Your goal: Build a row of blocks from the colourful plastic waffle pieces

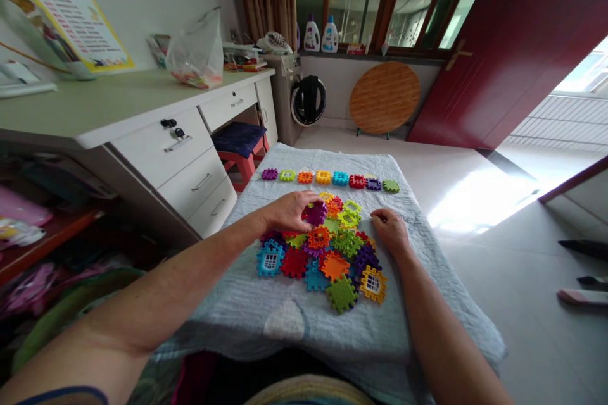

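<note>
My left hand [295, 210] reaches over the far left part of a pile of plastic building tiles. Its thumb and fingers are closed on a purple tile [315, 213]. My right hand [391, 229] rests on the cloth right of the pile, fingers curled in, with nothing visible in them. Around the purple tile lie an orange window tile [319, 237], lime green tiles [350, 212] and a red tile [294, 262]. Nearer me are a blue window tile [270, 260], a flat orange tile [334, 265], a green tile [342, 293] and a yellow window tile [373, 284].
Beyond the pile, several tiles stand apart in a row, from a purple tile [270, 174] to a green one [391, 186]. A pale blue cloth [237, 304] covers the table. A desk [142, 101] stands left, with a stool [240, 142] beside it and a washing machine [285, 95] beyond.
</note>
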A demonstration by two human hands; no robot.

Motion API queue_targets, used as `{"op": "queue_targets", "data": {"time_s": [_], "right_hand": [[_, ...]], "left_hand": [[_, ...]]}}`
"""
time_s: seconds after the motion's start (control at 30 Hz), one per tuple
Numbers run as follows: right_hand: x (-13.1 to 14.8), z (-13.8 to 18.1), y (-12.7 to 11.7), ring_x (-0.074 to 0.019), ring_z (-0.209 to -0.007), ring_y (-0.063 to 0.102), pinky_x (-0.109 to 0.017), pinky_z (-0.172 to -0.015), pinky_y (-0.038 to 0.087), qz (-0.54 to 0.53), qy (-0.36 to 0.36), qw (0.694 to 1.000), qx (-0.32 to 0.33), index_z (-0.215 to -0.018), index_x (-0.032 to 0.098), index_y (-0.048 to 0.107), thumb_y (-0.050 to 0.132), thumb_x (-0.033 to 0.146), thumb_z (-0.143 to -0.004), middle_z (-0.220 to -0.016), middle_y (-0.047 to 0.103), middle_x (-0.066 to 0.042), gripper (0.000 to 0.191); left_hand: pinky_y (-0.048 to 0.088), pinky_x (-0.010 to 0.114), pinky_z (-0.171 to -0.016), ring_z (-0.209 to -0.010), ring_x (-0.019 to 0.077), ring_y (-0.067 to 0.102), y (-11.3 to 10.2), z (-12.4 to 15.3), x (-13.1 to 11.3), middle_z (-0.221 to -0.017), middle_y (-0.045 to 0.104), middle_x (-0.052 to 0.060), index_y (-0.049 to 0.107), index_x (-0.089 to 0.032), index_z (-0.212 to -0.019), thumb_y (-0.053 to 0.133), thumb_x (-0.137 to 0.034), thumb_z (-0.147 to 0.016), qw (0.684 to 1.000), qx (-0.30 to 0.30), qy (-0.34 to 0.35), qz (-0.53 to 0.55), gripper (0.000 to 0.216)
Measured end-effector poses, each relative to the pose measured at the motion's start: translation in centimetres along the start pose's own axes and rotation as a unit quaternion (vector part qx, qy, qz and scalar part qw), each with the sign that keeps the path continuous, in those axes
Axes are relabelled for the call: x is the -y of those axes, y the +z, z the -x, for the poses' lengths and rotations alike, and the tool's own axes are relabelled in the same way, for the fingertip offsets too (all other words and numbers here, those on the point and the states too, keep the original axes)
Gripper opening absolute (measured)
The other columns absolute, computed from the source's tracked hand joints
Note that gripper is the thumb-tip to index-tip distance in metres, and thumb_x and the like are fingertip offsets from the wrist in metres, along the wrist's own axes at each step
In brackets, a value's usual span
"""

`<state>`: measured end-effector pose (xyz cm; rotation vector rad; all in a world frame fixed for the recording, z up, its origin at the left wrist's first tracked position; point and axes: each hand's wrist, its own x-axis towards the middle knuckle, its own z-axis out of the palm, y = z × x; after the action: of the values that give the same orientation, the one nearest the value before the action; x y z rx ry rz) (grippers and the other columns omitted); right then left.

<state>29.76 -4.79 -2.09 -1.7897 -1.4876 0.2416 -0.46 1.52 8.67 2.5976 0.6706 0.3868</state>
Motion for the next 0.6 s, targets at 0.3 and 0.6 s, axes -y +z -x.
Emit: {"op": "queue_targets", "data": {"time_s": [0.3,0.6], "right_hand": [[0.3,0.1,-0.2,-0.0196,-0.076,0.059,-0.032,-0.076,0.045,0.004,-0.001,1.000,0.008,-0.079,0.020,0.069,0.048,0.034,-0.073,-0.084,0.068,-0.005,0.025],[0.7,0.0,-0.4,-0.0190,-0.074,0.058,-0.032,-0.074,0.044,0.012,-0.003,1.000,0.027,-0.078,0.020,0.067,0.047,0.037,-0.073,-0.084,0.067,-0.005,0.026]], "left_hand": [[0.049,0.033,-0.086,-0.094,0.0203,0.061,-0.8,1.5,1.8,-0.107,0.063,0.009,0.060,-0.015,-0.118,0.070,-0.033,-0.065,0.997,-0.056,-0.028,0.040,0.056],[0.052,0.033,-0.084,-0.091,0.0217,0.064,-2.0,3.0,9.1,-0.111,0.064,0.010,0.059,-0.016,-0.118,0.070,-0.036,-0.064,0.967,-0.157,-0.175,-0.099,0.058]]}}
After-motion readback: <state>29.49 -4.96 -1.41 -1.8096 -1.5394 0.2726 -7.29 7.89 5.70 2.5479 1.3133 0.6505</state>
